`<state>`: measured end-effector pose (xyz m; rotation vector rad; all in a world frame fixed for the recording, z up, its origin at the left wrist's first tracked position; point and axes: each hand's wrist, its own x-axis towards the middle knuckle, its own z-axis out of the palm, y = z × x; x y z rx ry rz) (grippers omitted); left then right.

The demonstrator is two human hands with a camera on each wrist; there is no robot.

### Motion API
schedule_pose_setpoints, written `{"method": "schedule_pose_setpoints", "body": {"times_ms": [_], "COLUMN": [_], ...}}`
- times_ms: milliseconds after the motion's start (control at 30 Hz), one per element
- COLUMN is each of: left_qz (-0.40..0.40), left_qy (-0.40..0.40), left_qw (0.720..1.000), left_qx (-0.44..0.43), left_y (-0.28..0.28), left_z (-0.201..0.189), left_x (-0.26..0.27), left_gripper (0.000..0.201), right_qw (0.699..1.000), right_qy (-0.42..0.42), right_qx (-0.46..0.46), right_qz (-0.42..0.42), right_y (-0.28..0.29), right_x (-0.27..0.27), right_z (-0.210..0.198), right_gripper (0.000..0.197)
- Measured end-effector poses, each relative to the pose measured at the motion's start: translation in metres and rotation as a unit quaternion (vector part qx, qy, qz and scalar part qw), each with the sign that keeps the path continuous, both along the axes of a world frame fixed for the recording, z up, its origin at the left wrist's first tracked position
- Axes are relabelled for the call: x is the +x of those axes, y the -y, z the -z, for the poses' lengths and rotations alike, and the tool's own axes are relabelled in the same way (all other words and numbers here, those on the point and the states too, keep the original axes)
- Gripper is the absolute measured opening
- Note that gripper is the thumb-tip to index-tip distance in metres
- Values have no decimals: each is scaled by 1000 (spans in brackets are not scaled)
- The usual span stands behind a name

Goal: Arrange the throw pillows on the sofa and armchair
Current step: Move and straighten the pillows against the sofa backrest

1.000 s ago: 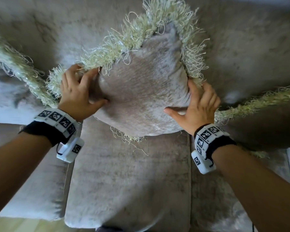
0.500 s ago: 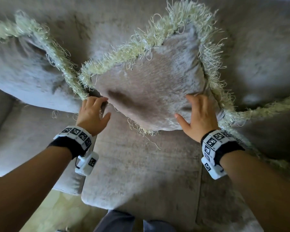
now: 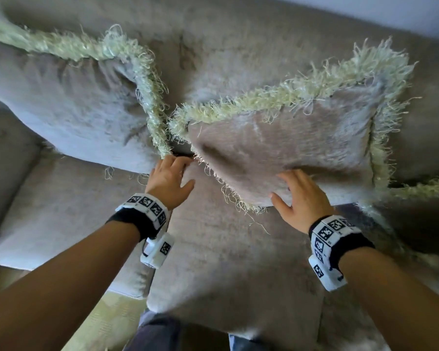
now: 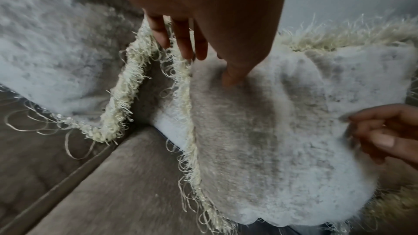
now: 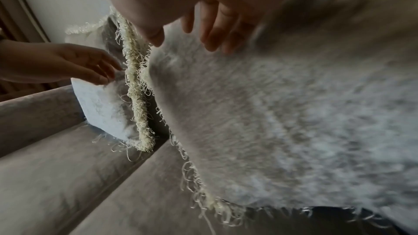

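Middle pillow (image 3: 284, 145) leaning tilted against sofa (image 3: 226, 262) backrest, lower edge resting on seat. Right hand (image 3: 302, 196) lying at its 6 o'clock edge, fingers straight and loosely spread, touching plush face, gripping nothing. Left hand (image 3: 169, 179) sitting at pillow's 9 o'clock corner, fingers relaxed and slightly parted, tips reaching into fringe (image 4: 181, 71) between pillows. Left pillow (image 3: 66, 102) standing at 10 o'clock, fringes nearly touching. Third pillow's fringe (image 3: 421, 188) showing at 3 o'clock.
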<state>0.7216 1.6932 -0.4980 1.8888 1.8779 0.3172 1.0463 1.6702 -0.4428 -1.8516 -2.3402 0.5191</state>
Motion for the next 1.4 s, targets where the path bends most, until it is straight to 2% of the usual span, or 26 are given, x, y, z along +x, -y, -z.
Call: {"method": "schedule_pose_setpoints", "body": {"times_ms": [133,267,467,667,867,933,1033,1133,1233,1300,1400], "left_qz": [13,7,-2,-75,-162,-183,-220,-261,-238,-219,-179], "left_qy": [2,-18,-18,5,30,30,49,71,54,71,75], "left_qw": [1000,1000,999,996,985,982,974,962,970,973,979], "left_qx": [-4,-11,-40,-52,-57,-49,9,30,3,-14,-56], "left_y": [1,-1,-4,-6,-11,-16,-28,-54,-76,-88,-110], "left_z": [-9,-11,19,35,27,29,30,29,30,25,26], "left_x": [-68,-128,-158,-189,-252,-280,-326,-379,-432,-457,-488], "left_gripper": [53,49,47,49,52,56,64,68,71,76,91], "right_qw": [999,998,999,999,989,982,969,961,966,972,979], "right_qy": [-19,-24,-31,-8,4,2,-9,-6,-1,9,67], "right_qx": [-30,-34,-23,-20,49,82,141,191,197,182,145], "right_qz": [38,39,24,-47,-138,-168,-201,-199,-167,-146,-129], "right_y": [1,-8,-20,-45,-72,-89,-114,-139,-157,-165,-184], "right_x": [-64,-118,-162,-194,-254,-285,-342,-403,-461,-491,-526], "right_z": [2,6,26,41,10,-1,-14,-25,-35,-44,-54], "right_gripper": [42,42,37,37,37,35,35,34,37,42,54]}}
